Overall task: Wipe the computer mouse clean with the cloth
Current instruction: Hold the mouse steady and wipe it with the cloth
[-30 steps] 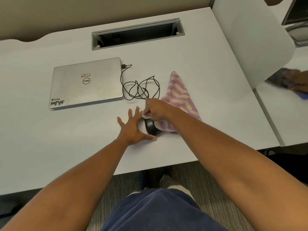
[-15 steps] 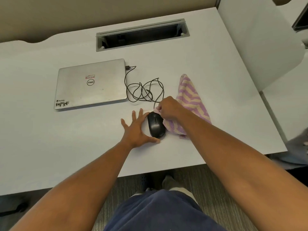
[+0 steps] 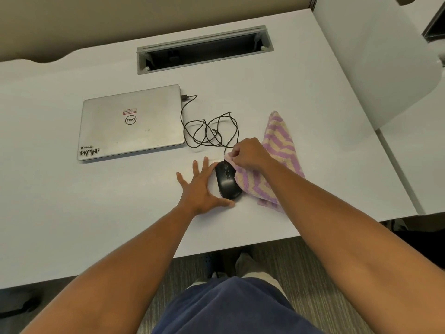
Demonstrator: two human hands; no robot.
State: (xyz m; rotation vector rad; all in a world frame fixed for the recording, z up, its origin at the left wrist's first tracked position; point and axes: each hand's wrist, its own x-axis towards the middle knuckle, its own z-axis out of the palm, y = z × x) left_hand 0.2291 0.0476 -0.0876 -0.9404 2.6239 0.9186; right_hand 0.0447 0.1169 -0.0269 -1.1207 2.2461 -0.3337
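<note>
A black wired computer mouse (image 3: 227, 181) lies on the white desk (image 3: 72, 213), fully uncovered. My left hand (image 3: 201, 186) rests flat beside it with fingers spread, its thumb against the mouse's near end and its index finger along the left side. My right hand (image 3: 248, 153) pinches a corner of the purple and cream striped cloth (image 3: 280, 141) just past the mouse's far right edge. The cloth touches the mouse's right side and trails away to the right.
The mouse's tangled black cable (image 3: 209, 131) runs to a closed silver laptop (image 3: 131, 121) at the left. A grey cable slot (image 3: 204, 48) is set into the desk further back. A white divider panel (image 3: 375, 59) stands at the right. The desk's front edge is close to my body.
My right hand has drawn the cloth off the mouse toward the right and back, so the mouse's top now shows fully. My left hand has stayed against the mouse.
</note>
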